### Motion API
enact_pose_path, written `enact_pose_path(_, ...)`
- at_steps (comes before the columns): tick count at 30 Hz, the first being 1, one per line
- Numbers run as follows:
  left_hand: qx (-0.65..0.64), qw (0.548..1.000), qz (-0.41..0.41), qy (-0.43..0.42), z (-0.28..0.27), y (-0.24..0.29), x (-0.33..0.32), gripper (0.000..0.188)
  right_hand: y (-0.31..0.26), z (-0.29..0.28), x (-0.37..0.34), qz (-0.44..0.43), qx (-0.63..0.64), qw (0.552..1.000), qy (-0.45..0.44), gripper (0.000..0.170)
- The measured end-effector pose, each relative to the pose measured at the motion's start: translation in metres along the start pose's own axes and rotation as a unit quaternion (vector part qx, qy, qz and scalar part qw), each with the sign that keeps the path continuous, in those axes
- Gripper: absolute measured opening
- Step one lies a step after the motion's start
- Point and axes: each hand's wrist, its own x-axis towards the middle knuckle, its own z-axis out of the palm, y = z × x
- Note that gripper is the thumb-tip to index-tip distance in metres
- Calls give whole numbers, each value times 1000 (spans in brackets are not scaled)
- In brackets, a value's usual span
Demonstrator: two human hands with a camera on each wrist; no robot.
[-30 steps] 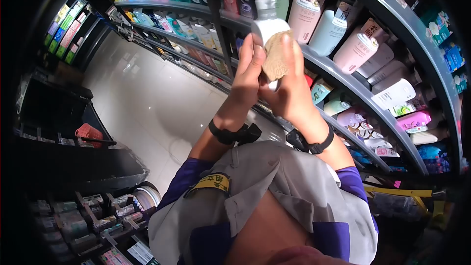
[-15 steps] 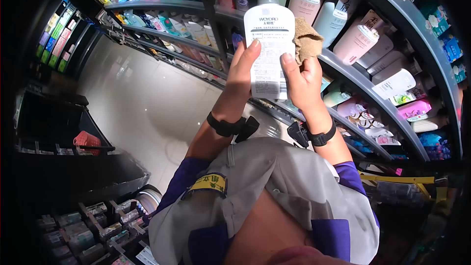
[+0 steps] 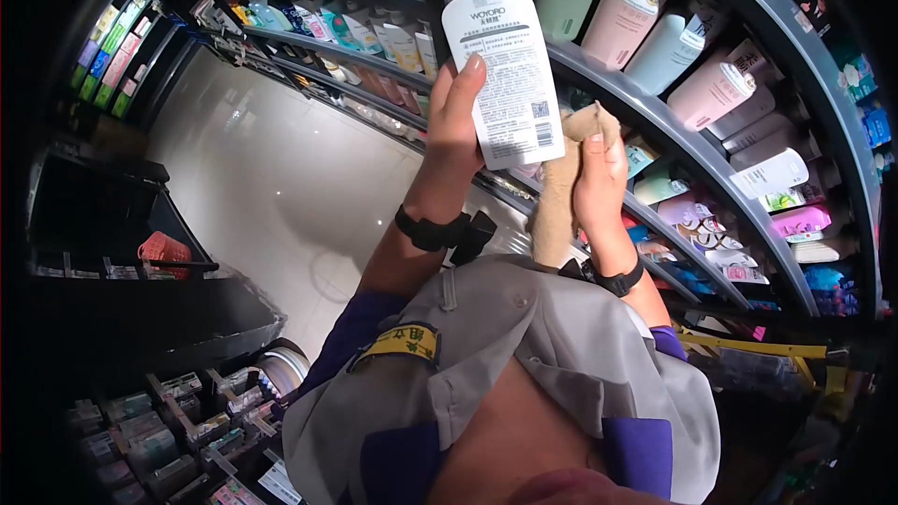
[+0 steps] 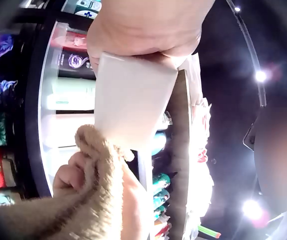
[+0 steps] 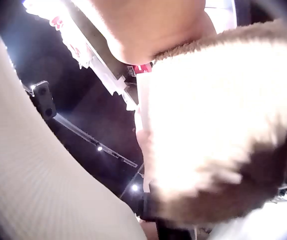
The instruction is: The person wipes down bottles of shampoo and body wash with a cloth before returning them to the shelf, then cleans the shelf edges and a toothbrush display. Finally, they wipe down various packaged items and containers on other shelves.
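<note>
My left hand (image 3: pixel 456 112) grips a white pump bottle (image 3: pixel 505 84) by its side, thumb across the printed back label. The bottle is tilted slightly, its grey collar and white pump at the top. In the left wrist view the bottle's white base (image 4: pixel 133 100) faces the camera. My right hand (image 3: pixel 601 182) pinches a tan fuzzy cloth (image 3: pixel 558 201) just right of the bottle's lower end, and the cloth hangs down toward the shirt. Seen from the right wrist, the cloth (image 5: pixel 223 115) fills much of the picture, overexposed.
A curved shelf (image 3: pixel 636 93) with pink, blue and green bottles runs along the right. More shelves of tubes (image 3: pixel 374 33) stand behind. On the left are the tiled floor (image 3: pixel 281 150), a red basket (image 3: pixel 164 251) and a dark display unit (image 3: pixel 140 327).
The two hands, earlier together around the bottle with the cloth, have parted. My left hand now holds the bottle alone, label turned up; the right has drawn the cloth down and right.
</note>
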Motion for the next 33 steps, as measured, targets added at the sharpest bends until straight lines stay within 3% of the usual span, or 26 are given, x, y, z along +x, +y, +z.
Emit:
enact_pose_path(2, 26, 999, 16, -8, -3, 5, -1, 42, -9, -1, 16, 0, 55, 998, 12, 37)
enact_pose_path(3, 51, 998, 27, -15, -5, 6, -2, 39, -23, -1, 24, -15, -13, 999, 27, 36)
enact_pose_path(4, 53, 998, 22, -17, -6, 5, -3, 39, -40, 4, 33, -44, 5, 999, 30, 31)
enact_pose_path(8, 124, 992, 21, -28, -12, -5, -4, 29, -78, 26, 70, -154, -39, 987, -32, 19)
enact_pose_path(10, 147, 984, 55, -80, -15, -11, -7, 30, -83, 37, 80, -318, -253, 914, -3, 29)
enact_pose_path(12, 133, 988, 28, -76, -18, -9, -7, 31, -78, 36, 77, -344, -267, 900, -13, 33)
enact_pose_path(14, 163, 983, 26, -77, -21, -8, -5, 32, -71, 34, 70, -332, -269, 904, -3, 37)
enact_pose_path(17, 157, 985, 10, -69, -22, -7, -8, 35, -59, 26, 58, -178, -235, 955, 28, 30)
enact_pose_path(18, 148, 987, 4, -65, -22, -8, -7, 36, -54, 22, 57, -176, -234, 956, 33, 30)
enact_pose_path(20, 137, 988, 0, -74, -18, -9, -5, 39, -49, 13, 57, -66, -160, 985, -18, 24)
enact_pose_path(21, 123, 989, 0, -77, -14, -8, -4, 43, -52, 8, 54, 15, -51, 997, -51, 18)
enact_pose_path(23, 106, 989, -13, -99, -3, -5, -4, 57, -43, -1, 56, 22, 86, 996, -24, 24)
enact_pose_path(25, 113, 988, -13, -101, 6, -8, -7, 59, -48, -10, 59, 78, 173, 982, 10, 35)
enact_pose_path(28, 111, 988, -9, -108, 17, -13, -9, 62, -72, -16, 65, 83, 296, 951, 38, 40)
enact_pose_path(33, 109, 987, 17, -113, 36, -13, -17, 57, -94, -22, 60, 1, 286, 958, -6, 42)
